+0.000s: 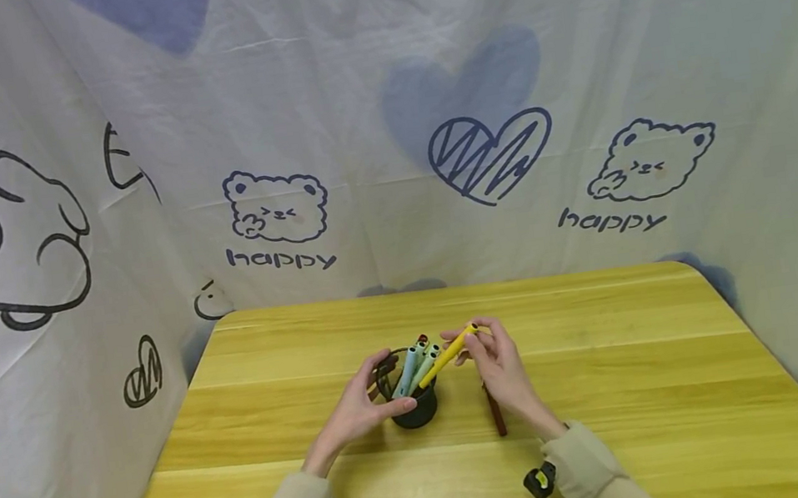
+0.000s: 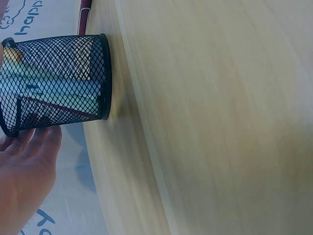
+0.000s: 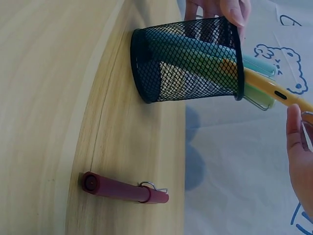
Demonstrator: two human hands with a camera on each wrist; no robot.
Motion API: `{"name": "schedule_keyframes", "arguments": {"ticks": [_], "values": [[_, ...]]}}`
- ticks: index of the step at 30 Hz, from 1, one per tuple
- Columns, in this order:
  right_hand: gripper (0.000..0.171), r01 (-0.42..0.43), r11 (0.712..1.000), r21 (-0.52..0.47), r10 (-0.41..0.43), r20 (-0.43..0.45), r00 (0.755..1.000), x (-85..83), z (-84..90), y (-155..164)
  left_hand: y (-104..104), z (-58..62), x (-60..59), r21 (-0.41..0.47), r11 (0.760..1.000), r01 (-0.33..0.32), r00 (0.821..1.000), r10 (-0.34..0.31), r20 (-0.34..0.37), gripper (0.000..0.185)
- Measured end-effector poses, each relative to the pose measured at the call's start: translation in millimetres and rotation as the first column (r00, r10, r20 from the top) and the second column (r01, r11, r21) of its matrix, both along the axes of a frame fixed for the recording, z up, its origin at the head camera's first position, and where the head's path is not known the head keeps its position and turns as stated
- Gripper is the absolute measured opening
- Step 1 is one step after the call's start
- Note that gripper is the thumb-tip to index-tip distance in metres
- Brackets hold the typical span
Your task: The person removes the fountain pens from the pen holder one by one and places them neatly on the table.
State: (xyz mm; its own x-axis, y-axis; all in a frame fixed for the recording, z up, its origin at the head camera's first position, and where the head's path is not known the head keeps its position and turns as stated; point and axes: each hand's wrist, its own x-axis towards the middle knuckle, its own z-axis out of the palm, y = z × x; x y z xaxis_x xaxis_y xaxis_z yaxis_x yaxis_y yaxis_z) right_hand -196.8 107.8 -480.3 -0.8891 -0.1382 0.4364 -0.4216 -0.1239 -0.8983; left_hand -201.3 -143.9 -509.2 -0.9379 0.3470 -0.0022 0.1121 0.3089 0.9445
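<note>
A black mesh pen holder (image 1: 417, 415) stands upright on the table, with light blue and green pens (image 3: 259, 64) leaning inside it. My left hand (image 1: 356, 408) holds it around its side near the rim, thumb in front and fingers behind. Between the thumb and fingers of my right hand (image 1: 501, 366) a yellow pen (image 1: 451, 354) is pinched by its upper end. It slants down to the left, and its lower end shows just inside the holder's mouth in the right wrist view. A dark red pen (image 3: 122, 190) with a metal clip lies on the table under my right hand.
The wooden table (image 1: 634, 369) extends to both sides and behind the holder. A white cloth (image 1: 381, 226) with printed hearts and bears hangs along the table's far edge and its sides. A small black device (image 1: 541, 482) sits at my right wrist.
</note>
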Motion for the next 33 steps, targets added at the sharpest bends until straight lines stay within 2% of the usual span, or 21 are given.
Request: {"name": "schedule_keyframes", "arguments": {"ticks": [6, 13, 20, 26, 29, 33], "values": [[0.020, 0.024, 0.995, -0.099, -0.019, 0.046, 0.999, 1.9, -0.4, 4, 0, 0.0, 0.3, -0.001, 1.000, 0.003, 1.000, -0.003, 0.000, 0.091], [0.034, 0.029, 0.992, -0.124, -0.019, 0.083, 0.996, 4.9, 1.2, 15, -1, -0.8, 0.1, 0.000, 1.000, 0.014, 1.000, -0.014, -0.006, 0.092], [0.034, 0.008, 0.977, -0.211, 0.002, 0.044, 0.999, 6.6, -0.8, 24, 0, -1.4, -0.5, 0.009, 1.000, 0.017, 1.000, -0.016, -0.004, 0.091], [0.032, 0.085, 0.964, -0.253, -0.078, 0.039, 0.996, 8.7, -4.2, 31, 0, -1.2, -0.6, 0.019, 1.000, 0.010, 1.000, -0.010, 0.005, 0.091], [0.030, 0.147, 0.949, -0.280, -0.130, 0.077, 0.988, 9.5, -6.4, 34, 0, -1.6, -0.8, 0.019, 1.000, 0.011, 1.000, -0.011, 0.005, 0.091], [0.025, 0.164, 0.934, -0.318, -0.134, 0.113, 0.985, 10.1, -11.6, 39, 0, -2.7, -1.2, 0.018, 1.000, 0.014, 1.000, -0.014, 0.000, 0.091]]}}
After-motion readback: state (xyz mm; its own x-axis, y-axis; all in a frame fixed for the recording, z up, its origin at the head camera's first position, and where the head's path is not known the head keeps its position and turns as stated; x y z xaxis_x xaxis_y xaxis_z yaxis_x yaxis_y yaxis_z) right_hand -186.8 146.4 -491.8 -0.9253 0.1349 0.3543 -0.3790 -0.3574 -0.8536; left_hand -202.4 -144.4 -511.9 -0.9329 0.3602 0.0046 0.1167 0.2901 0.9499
